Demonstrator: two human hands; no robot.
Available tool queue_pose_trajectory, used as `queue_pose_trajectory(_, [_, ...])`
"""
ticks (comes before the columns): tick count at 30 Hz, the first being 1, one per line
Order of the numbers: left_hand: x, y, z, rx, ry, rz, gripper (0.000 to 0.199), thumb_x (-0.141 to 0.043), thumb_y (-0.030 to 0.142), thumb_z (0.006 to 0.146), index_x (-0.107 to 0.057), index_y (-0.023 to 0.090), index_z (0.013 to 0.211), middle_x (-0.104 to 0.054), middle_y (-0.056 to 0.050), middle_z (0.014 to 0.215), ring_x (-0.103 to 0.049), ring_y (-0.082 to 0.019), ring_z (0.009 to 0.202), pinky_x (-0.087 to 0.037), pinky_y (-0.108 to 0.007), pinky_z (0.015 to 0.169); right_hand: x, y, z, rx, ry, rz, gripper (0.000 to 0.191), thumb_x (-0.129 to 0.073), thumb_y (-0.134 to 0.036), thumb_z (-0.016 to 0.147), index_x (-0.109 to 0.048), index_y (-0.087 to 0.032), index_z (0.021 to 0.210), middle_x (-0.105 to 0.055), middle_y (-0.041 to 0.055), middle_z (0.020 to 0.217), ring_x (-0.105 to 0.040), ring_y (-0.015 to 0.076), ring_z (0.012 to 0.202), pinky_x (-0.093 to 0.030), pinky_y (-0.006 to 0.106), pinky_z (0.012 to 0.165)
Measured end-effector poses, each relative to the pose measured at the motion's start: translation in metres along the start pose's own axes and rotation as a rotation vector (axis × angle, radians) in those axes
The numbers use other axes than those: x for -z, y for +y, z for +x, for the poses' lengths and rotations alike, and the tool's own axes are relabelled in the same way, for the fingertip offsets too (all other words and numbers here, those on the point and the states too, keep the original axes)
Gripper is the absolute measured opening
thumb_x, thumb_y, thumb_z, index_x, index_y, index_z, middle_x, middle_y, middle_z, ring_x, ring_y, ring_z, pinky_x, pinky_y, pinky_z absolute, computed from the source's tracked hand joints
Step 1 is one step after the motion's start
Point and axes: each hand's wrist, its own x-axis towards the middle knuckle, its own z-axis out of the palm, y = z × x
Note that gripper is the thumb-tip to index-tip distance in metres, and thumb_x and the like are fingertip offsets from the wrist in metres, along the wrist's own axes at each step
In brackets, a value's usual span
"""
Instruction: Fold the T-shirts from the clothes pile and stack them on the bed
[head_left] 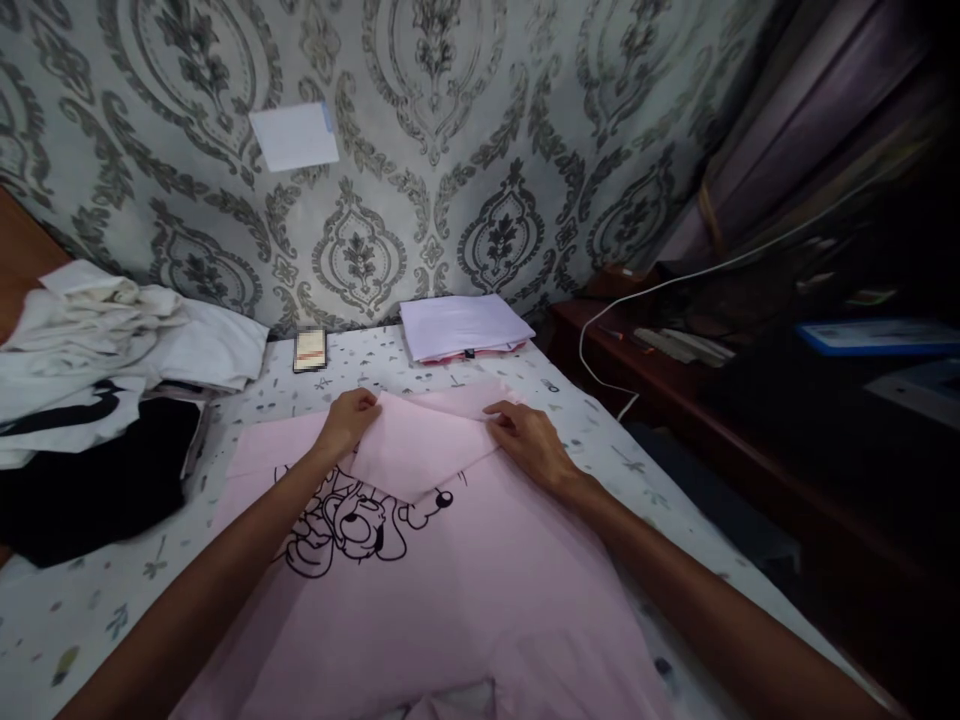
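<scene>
A pink garment (465, 580) with a black cartoon line drawing lies spread on the patterned bed sheet. Near its far edge, a pink flap (420, 445) is folded over part of the drawing. My left hand (350, 420) pinches the flap's upper left corner between thumb and fingers. On the flap's right side, my right hand (529, 440) has its thumb and fingers closed on the pink cloth. The lower end of the garment is bunched at the bottom of the view.
Piled white clothes (112, 330) and a black folded cloth (97, 480) lie at left. A phone-like object (310, 350) and folded lilac cloth (465, 325) rest by the wall. A dark red desk (645, 370) with a white cable (675, 283) stands at right.
</scene>
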Motion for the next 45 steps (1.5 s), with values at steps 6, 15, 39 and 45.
queue_pose_trajectory(6, [-0.003, 0.003, 0.004, -0.034, 0.04, 0.245, 0.008, -0.065, 0.018, 0.067, -0.06, 0.022, 0.062, -0.059, 0.0, 0.062, -0.055, -0.02, 0.069, -0.036, -0.027, 0.061, -0.005, 0.004, -0.001, 0.007, 0.027, -0.046, 0.028, -0.054, -0.024, 0.085, -0.072, -0.022, 0.105, -0.067, 0.0041, 0.079, -0.062, 0.0218, 0.08, -0.048, 0.039, 0.083])
queue_pose_trajectory(15, [-0.003, 0.006, -0.005, -0.051, 0.036, 0.447, 0.004, -0.065, 0.025, 0.078, -0.062, 0.023, 0.078, -0.064, -0.005, 0.076, -0.061, -0.028, 0.085, -0.043, -0.034, 0.076, -0.007, 0.005, -0.002, 0.039, 0.031, -0.018, 0.031, -0.05, -0.021, 0.082, -0.072, -0.02, 0.103, -0.065, 0.0037, 0.076, -0.06, 0.0222, 0.078, -0.048, 0.04, 0.082])
queue_pose_trajectory(39, [-0.037, -0.01, -0.055, -0.608, -0.254, 0.811, 0.064, -0.028, 0.052, 0.102, -0.033, 0.016, 0.155, -0.029, -0.015, 0.163, -0.022, -0.028, 0.152, -0.014, -0.054, 0.123, 0.002, -0.016, -0.025, 0.184, -0.055, -0.159, 0.041, -0.04, -0.018, 0.097, -0.062, -0.021, 0.131, -0.052, 0.0102, 0.147, -0.044, 0.0264, 0.138, -0.035, 0.047, 0.114])
queue_pose_trajectory(45, [-0.044, -0.016, -0.066, -0.761, -0.429, 0.833, 0.057, -0.033, 0.055, 0.101, -0.034, 0.034, 0.154, -0.022, -0.007, 0.166, -0.017, -0.032, 0.153, -0.017, -0.058, 0.121, -0.009, -0.026, -0.049, 0.229, -0.353, -0.193, 0.07, -0.04, -0.058, 0.099, -0.034, -0.017, 0.155, -0.025, 0.0141, 0.164, -0.015, 0.0293, 0.153, -0.015, 0.051, 0.124])
